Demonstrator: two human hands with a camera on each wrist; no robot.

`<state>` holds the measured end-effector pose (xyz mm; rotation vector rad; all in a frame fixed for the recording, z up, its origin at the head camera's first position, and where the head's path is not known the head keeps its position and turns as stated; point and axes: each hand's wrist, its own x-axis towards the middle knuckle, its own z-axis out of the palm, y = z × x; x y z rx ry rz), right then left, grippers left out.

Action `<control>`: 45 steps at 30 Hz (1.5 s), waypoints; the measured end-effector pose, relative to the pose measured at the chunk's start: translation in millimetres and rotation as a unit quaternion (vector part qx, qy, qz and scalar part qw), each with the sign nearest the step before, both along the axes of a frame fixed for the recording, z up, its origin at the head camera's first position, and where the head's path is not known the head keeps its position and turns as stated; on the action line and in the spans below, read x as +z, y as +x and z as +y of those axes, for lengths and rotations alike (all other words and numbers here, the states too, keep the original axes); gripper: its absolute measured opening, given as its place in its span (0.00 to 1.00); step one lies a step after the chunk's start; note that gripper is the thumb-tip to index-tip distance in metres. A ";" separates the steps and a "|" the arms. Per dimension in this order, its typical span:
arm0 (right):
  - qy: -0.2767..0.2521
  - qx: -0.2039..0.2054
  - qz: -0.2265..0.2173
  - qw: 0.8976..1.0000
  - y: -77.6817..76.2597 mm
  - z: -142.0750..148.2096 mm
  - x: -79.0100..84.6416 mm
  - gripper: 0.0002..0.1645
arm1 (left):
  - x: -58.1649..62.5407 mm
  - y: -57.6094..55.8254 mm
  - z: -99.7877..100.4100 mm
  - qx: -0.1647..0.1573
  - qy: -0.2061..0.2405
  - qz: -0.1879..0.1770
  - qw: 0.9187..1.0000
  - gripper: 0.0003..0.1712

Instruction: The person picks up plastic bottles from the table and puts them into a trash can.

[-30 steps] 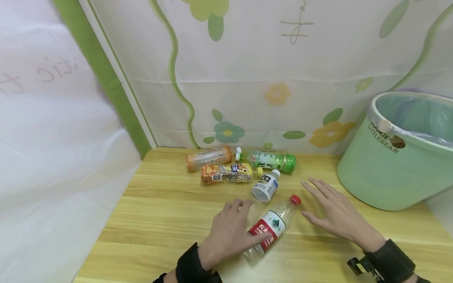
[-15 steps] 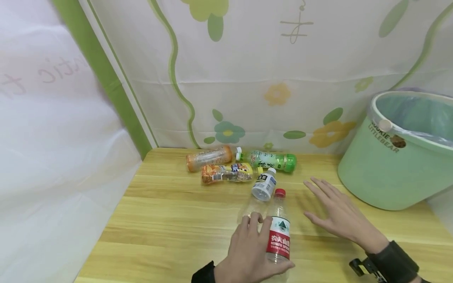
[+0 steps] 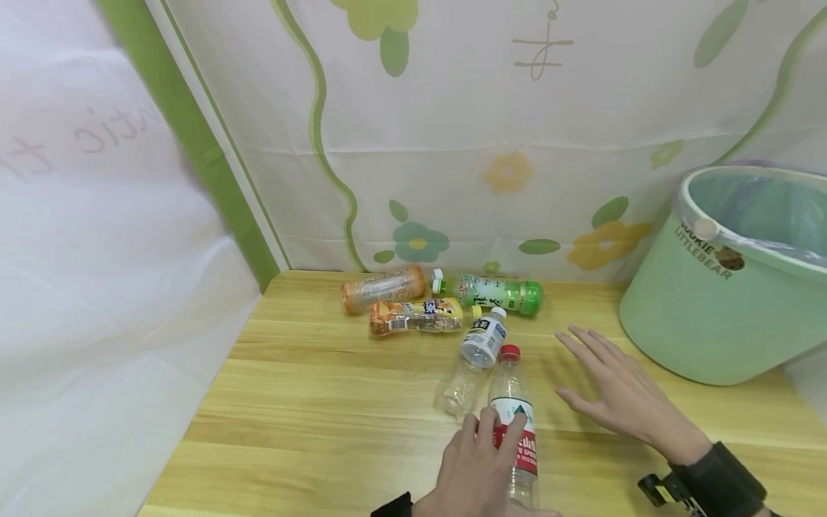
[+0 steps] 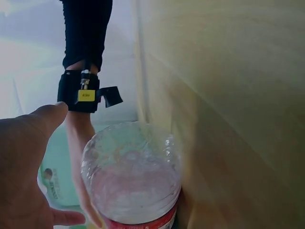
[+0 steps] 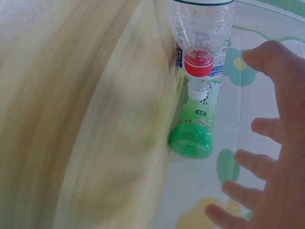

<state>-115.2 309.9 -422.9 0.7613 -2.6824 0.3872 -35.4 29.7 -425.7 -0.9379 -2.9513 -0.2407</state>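
My left hand grips a clear water bottle with a red label and red cap, lying on the wooden table near its front edge, cap pointing away from me. The left wrist view shows the bottle's base beside my thumb. My right hand hovers flat and open just right of the bottle, holding nothing. In the right wrist view the red cap points at the camera.
A small clear bottle with a white-blue label lies just left of the held one. Behind lie an orange bottle, a yellow-capped tea bottle and a green bottle. A lined green bin stands right.
My left hand has turned the red-label bottle from a slant to point straight away, then slid back along it toward me. The right hand has stayed almost still.
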 end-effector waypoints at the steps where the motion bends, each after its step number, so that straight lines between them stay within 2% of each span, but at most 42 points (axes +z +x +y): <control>1: -0.001 -0.001 -0.002 1.000 0.1 -0.2 -0.4 0.54 | -1.7 0.2 0.4 -0.005 0.001 0.010 1.000 0.62; 6: 0.000 -0.002 -0.003 1.000 0.3 -0.9 -1.7 0.54 | -8.7 0.5 2.1 -0.020 -0.005 0.038 0.999 0.60; 10: 0.002 0.002 0.001 1.000 0.0 -0.3 -1.9 0.55 | -8.1 -0.5 6.8 -0.008 -0.014 -0.019 1.000 0.56; 13: 0.003 0.003 0.002 1.000 -0.2 0.3 -1.7 0.55 | -6.5 -1.7 10.1 -0.002 -0.004 -0.055 0.998 0.52; 18: 0.002 0.003 -0.001 1.000 -0.4 0.5 -1.3 0.55 | -7.2 -3.4 12.3 -0.018 0.028 -0.067 0.997 0.41; 25: 0.000 0.004 0.000 1.000 -1.5 1.9 -0.9 0.56 | -9.4 -7.7 10.1 -0.040 0.069 -0.108 0.991 0.36; 31: -0.003 0.007 0.005 1.000 -2.2 2.7 -0.2 0.56 | -10.3 -8.4 7.2 -0.045 0.103 -0.131 0.985 0.33; 35: -0.005 0.005 0.001 1.000 -1.6 2.7 0.0 0.56 | -11.8 -8.9 4.8 -0.053 0.115 -0.127 0.984 0.32; 42: -0.009 0.001 0.002 1.000 -1.4 4.0 1.5 0.58 | -12.7 -12.4 2.2 -0.067 0.104 -0.107 0.987 0.31; 45: -0.012 0.002 0.004 1.000 -1.9 3.9 5.2 0.59 | -12.7 -12.8 0.4 -0.080 0.110 -0.090 0.987 0.30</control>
